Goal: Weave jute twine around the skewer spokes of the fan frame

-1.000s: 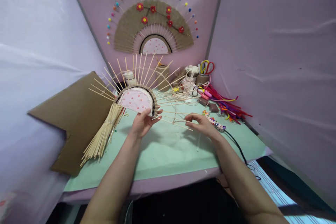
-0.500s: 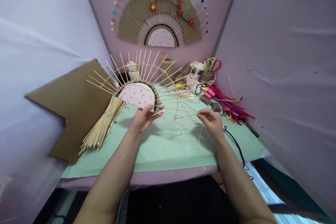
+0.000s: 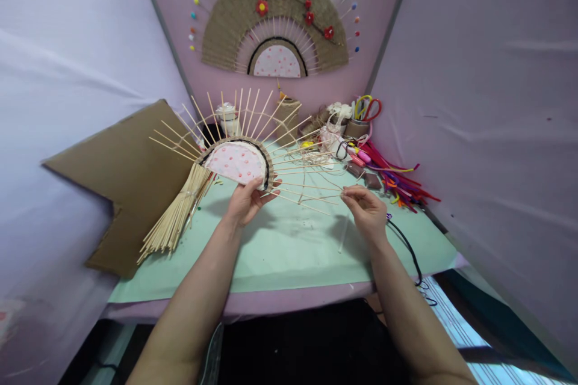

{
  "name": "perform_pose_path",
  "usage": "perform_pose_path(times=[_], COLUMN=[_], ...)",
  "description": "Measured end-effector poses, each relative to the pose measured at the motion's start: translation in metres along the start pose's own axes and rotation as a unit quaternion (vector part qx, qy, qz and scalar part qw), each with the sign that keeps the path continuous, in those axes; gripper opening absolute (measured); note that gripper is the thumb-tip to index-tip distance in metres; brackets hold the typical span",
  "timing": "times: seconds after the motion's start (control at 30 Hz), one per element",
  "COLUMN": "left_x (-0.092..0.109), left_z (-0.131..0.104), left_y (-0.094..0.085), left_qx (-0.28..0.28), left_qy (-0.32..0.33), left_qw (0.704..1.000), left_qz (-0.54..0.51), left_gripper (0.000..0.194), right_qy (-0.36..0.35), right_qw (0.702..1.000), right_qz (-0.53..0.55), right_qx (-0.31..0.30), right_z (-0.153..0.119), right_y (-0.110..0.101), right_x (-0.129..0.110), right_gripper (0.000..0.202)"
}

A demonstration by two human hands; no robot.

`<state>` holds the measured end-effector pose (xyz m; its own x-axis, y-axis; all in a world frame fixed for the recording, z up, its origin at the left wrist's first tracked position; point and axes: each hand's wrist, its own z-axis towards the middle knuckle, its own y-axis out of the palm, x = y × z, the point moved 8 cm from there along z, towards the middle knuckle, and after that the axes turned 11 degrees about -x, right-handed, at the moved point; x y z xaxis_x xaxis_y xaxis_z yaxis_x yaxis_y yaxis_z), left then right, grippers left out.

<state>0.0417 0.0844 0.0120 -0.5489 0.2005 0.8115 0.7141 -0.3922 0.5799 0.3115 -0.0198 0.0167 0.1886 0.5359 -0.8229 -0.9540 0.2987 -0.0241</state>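
A half-round fan frame (image 3: pixel 237 161) is held above the table, tilted down to the right. Its centre is white with pink dots, edged in black and brown, and thin wooden sticks fan out from the rim. My left hand (image 3: pixel 246 201) grips its lower right corner, thumb on the front and fingers behind. A strand of twine (image 3: pixel 257 113) is laced through the sticks in an arc. My right hand (image 3: pixel 365 207) is closed in a pinch on twine near the tips of the lower right sticks; the fingers partly hide it.
A bundle of wooden sticks (image 3: pixel 174 216) lies left, against a brown cardboard sheet (image 3: pixel 121 174). Behind stand a twine spool (image 3: pixel 286 120) and a pot with scissors (image 3: pixel 356 126). Coloured pipe cleaners (image 3: pixel 397 180) lie right. A finished fan (image 3: pixel 275 12) hangs on the wall.
My right hand has shifted very slightly to the right, still pinched. The left hand and fan frame are nearly unmoved. The view has tilted a little.
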Motion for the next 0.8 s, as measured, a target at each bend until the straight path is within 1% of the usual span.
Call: perform_pose_path(times=[0.23,0.37,0.57,0.73,0.77,0.8], left_x=[-0.001,0.000,-0.002,-0.005,-0.005,-0.005], left_z=[0.001,0.001,0.001,-0.001,-0.002,-0.002], left_y=[-0.003,-0.005,-0.007,-0.003,-0.003,-0.003], left_qx=[0.011,0.028,0.030,0.016,0.014,0.011], left_qy=[0.002,0.007,-0.016,-0.040,-0.041,-0.043], left_qw=[1.000,1.000,0.999,0.999,0.999,0.999], left_qz=[-0.007,-0.011,-0.025,-0.025,-0.024,-0.024], left_gripper=[0.019,0.018,0.016,0.012,0.012,0.012], right_qy=[-0.015,-0.004,0.058,0.099,0.110,0.122], right_qw=[1.000,1.000,0.998,0.991,0.990,0.989], right_qz=[0.001,-0.015,-0.015,-0.047,-0.051,-0.051], right_qx=[-0.002,0.003,-0.018,-0.073,-0.073,-0.059], right_z=[0.000,-0.002,-0.002,0.006,0.007,0.008], right_y=[0.000,-0.002,0.003,0.015,0.015,0.014], right_x=[-0.007,-0.003,0.014,0.021,0.023,0.025], right_gripper=[0.004,0.009,0.016,0.014,0.014,0.015])
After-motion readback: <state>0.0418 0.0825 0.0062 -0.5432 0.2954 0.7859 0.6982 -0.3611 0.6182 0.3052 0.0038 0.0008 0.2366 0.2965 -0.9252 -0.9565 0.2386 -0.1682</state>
